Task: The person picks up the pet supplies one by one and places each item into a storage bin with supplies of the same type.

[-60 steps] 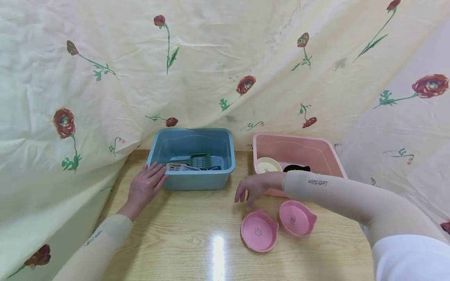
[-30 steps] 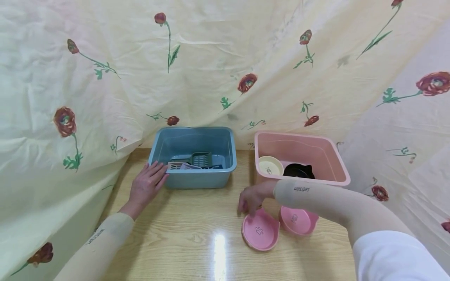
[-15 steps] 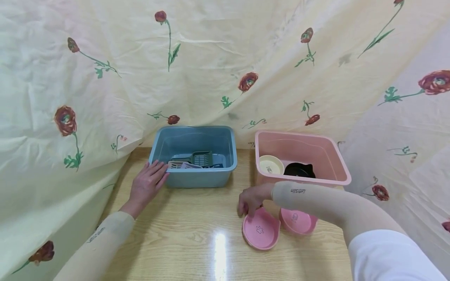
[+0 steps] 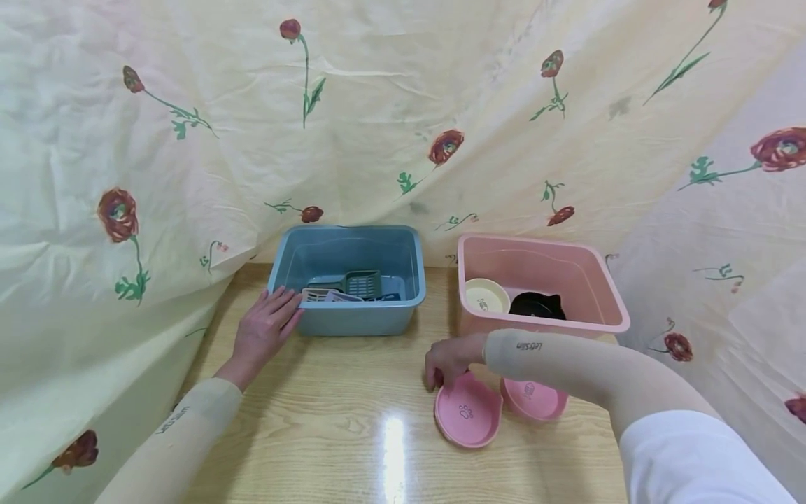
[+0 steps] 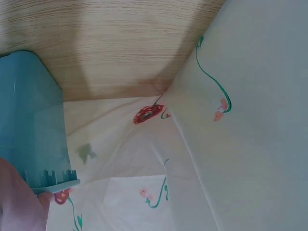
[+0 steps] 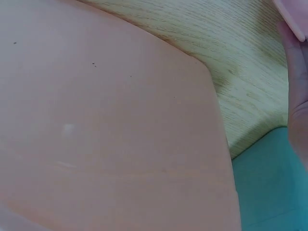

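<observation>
- The pink paw-print bowl (image 4: 467, 418) is sitting on the desk (image 4: 327, 434), just beside the other pink bowl (image 4: 536, 403).
- The right hand (image 4: 448, 358) is pinching that paw-print bowl's far-left rim.
- The left hand (image 4: 263, 330) is resting straight fingers over the blue bin's (image 4: 352, 323) near-left rim; slotted scoops (image 4: 362, 284) are lying inside.
- The pink bin (image 4: 529, 260) is holding 2 bowls: a cream bowl (image 4: 485, 291) and a black cat-eared bowl (image 4: 535, 304).
- Flower-printed cloth (image 4: 365, 154) is hanging behind.

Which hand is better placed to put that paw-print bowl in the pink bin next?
Probably the right hand: it grips the rim of the paw-print bowl, near the pink bin. The left hand rests on the rim of the blue bin, away from the bowl.
</observation>
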Tool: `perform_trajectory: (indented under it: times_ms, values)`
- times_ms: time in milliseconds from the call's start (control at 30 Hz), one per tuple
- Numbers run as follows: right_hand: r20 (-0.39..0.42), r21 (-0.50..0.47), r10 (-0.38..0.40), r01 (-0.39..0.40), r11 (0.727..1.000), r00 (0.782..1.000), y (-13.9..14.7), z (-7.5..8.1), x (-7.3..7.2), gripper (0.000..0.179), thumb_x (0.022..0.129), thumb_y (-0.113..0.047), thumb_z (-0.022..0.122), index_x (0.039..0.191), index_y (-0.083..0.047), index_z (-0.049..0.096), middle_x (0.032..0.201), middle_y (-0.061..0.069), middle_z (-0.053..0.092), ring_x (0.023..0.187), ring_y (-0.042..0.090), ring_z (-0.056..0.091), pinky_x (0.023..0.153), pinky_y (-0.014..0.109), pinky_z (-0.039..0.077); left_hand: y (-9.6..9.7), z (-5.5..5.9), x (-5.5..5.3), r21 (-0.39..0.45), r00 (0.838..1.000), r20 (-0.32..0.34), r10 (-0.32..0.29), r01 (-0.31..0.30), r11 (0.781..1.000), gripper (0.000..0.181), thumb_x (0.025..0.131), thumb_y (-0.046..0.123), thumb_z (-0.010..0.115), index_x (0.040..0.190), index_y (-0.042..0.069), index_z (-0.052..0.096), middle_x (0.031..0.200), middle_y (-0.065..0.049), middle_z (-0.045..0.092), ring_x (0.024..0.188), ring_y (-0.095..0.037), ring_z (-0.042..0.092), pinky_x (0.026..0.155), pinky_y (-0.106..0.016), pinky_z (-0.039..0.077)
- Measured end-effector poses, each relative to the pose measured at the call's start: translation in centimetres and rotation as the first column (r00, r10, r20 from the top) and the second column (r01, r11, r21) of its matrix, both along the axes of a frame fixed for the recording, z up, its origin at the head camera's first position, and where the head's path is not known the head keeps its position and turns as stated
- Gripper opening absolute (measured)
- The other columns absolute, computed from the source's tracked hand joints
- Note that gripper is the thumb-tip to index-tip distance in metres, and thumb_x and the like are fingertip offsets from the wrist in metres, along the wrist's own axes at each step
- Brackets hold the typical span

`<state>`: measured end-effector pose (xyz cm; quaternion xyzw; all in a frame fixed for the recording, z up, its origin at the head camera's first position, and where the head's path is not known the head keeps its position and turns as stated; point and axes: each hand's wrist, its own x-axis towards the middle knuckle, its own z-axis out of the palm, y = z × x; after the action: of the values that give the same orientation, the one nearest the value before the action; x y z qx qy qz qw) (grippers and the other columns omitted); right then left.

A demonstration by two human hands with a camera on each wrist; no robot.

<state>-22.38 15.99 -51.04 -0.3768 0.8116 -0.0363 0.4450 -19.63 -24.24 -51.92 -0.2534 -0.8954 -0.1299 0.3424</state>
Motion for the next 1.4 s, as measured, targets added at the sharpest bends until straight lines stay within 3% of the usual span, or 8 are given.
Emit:
perform_trajectory:
  times_ms: [333, 733, 800, 867, 933, 1033, 1167, 1400]
  values:
    - [0.002, 0.007, 0.006, -0.006, 1.0, 1.0, -0.1, -0.1, -0.2, 0.039, 0.093, 0.008, 0.078, 0.118, -0.021, 0.083, 0.085, -0.002, 0.07, 0.067, 0.007, 0.058, 0.053, 0.018, 0.046, 0.2, 0.3, 0.2, 0.001, 1.0, 0.005, 0.004, -0.004, 1.0, 0.052, 0.081, 0.009, 0.092, 0.13, 0.002, 0.076, 0.125, -0.024, 0.074, 0.119, -0.045, 0.071, 0.107, -0.066, 0.051]
    - [-0.006, 0.019, 0.023, -0.023, 1.0, 1.0, 0.4, -0.5, -1.1, 0.045, 0.093, 0.012, 0.072, 0.11, -0.028, 0.083, 0.092, -0.004, 0.072, 0.072, 0.01, 0.064, 0.057, 0.02, 0.054, 0.4, 0.3, 0.2, -0.006, 1.0, -0.003, 0.027, -0.027, 1.0, 0.049, 0.082, 0.012, 0.093, 0.128, 0.003, 0.077, 0.123, -0.024, 0.075, 0.117, -0.045, 0.073, 0.106, -0.066, 0.052]
    - [-0.005, 0.015, 0.022, -0.022, 1.0, 1.0, 0.3, -0.5, -1.3, 0.045, 0.093, 0.012, 0.072, 0.11, -0.029, 0.083, 0.092, -0.004, 0.073, 0.072, 0.01, 0.065, 0.057, 0.02, 0.055, 0.3, 0.2, 0.2, -0.006, 1.0, -0.002, 0.024, -0.024, 1.0, 0.044, 0.088, 0.016, 0.089, 0.129, 0.003, 0.076, 0.123, -0.024, 0.075, 0.117, -0.045, 0.072, 0.106, -0.066, 0.052]
    - [-0.002, 0.01, 0.021, -0.021, 1.0, 1.0, 0.3, -0.5, -1.4, 0.044, 0.094, 0.01, 0.072, 0.11, -0.029, 0.083, 0.092, -0.004, 0.073, 0.073, 0.012, 0.067, 0.058, 0.02, 0.056, 0.3, 0.2, 0.1, -0.008, 1.0, 0.0, 0.022, -0.022, 1.0, 0.037, 0.104, 0.03, 0.074, 0.129, 0.003, 0.076, 0.124, -0.024, 0.075, 0.118, -0.045, 0.072, 0.106, -0.065, 0.052]
    - [0.002, 0.003, 0.019, -0.019, 1.0, 1.0, 0.3, -0.5, -1.5, 0.042, 0.094, 0.009, 0.072, 0.11, -0.029, 0.082, 0.093, -0.004, 0.073, 0.074, 0.014, 0.069, 0.059, 0.021, 0.057, 0.2, 0.1, 0.1, -0.011, 1.0, 0.002, 0.02, -0.02, 1.0, 0.042, 0.11, 0.037, 0.062, 0.131, 0.003, 0.075, 0.125, -0.023, 0.075, 0.119, -0.044, 0.072, 0.107, -0.065, 0.051]
    - [0.015, -0.005, 0.02, -0.02, 1.0, 1.0, 0.3, -0.5, -1.7, 0.042, 0.095, 0.008, 0.073, 0.112, -0.029, 0.082, 0.095, -0.005, 0.074, 0.076, 0.015, 0.07, 0.061, 0.022, 0.059, 0.2, 0.1, 0.0, -0.011, 1.0, 0.001, 0.017, -0.017, 1.0, 0.038, 0.106, 0.032, 0.07, 0.13, 0.003, 0.076, 0.124, -0.024, 0.075, 0.119, -0.044, 0.071, 0.107, -0.065, 0.051]
    - [0.027, -0.012, 0.012, -0.012, 1.0, 1.0, 0.3, -0.6, -1.8, 0.044, 0.093, 0.01, 0.072, 0.11, -0.029, 0.082, 0.093, -0.006, 0.074, 0.074, 0.013, 0.069, 0.061, 0.022, 0.059, 0.3, 0.1, 0.1, -0.011, 1.0, -0.005, 0.024, -0.024, 1.0, 0.053, 0.079, 0.011, 0.094, 0.129, 0.002, 0.076, 0.123, -0.024, 0.075, 0.118, -0.045, 0.072, 0.106, -0.065, 0.052]
    - [0.044, -0.044, -0.006, 0.007, 0.999, 0.999, 0.2, 0.0, -1.9, 0.052, 0.089, 0.017, 0.067, 0.106, -0.029, 0.083, 0.087, -0.007, 0.072, 0.069, 0.012, 0.067, 0.058, 0.02, 0.056, 0.4, 0.2, 0.2, -0.006, 0.999, 0.003, 0.035, -0.035, 0.999, 0.051, 0.082, 0.012, 0.094, 0.129, 0.003, 0.076, 0.123, -0.023, 0.075, 0.118, -0.044, 0.072, 0.107, -0.065, 0.051]
